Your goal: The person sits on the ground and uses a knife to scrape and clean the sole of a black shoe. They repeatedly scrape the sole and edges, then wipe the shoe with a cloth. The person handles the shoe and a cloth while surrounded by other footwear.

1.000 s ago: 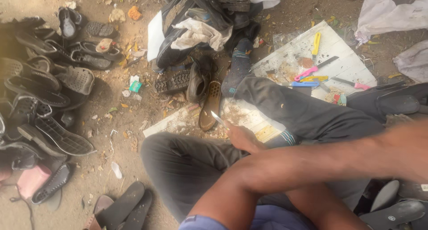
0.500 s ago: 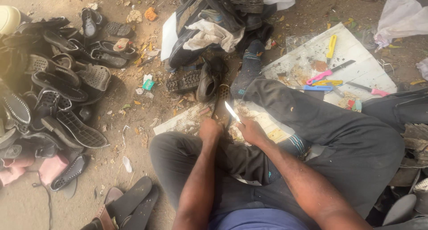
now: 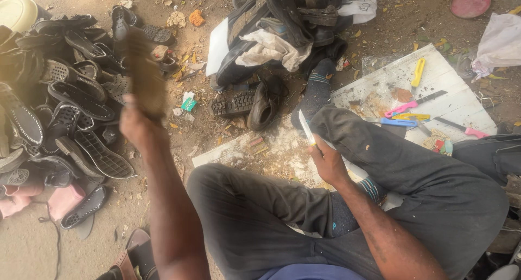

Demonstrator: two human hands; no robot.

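The person sits cross-legged on bare earth, working on footwear. The left hand [image 3: 138,122] is raised out over the ground on the left with its fingers closed round a brown sole piece [image 3: 145,76], blurred and held upright just beside the heap of dark sandals and shoes [image 3: 65,106]. The right hand [image 3: 328,160] rests above the knee, fingers wrapped round the handle of a narrow knife [image 3: 307,129], blade pointing up and away from the body. Judged from this, the cutting work on that piece looks finished or paused: the blade touches nothing, and scraps and shavings lie along the near edge of the white board [image 3: 461,103]. What remains cannot be told from the blurred piece itself; the large heap suggests much footwear unhandled. On the board, towards its far right corner, lie a yellow cutter [image 3: 417,72], a pink-handled knife [image 3: 413,103] and a blue tool [image 3: 399,122], close together. A black shoe [image 3: 267,103] and a treaded sole [image 3: 233,102] lie just beyond the board's left end, with a pile of dark bags and cloth [image 3: 282,30] behind them. The floor is dusty soil strewn with leaves and paper scraps; a pale bowl [image 3: 19,13] sits at the far left corner, and a white sack [image 3: 499,43] at the right.
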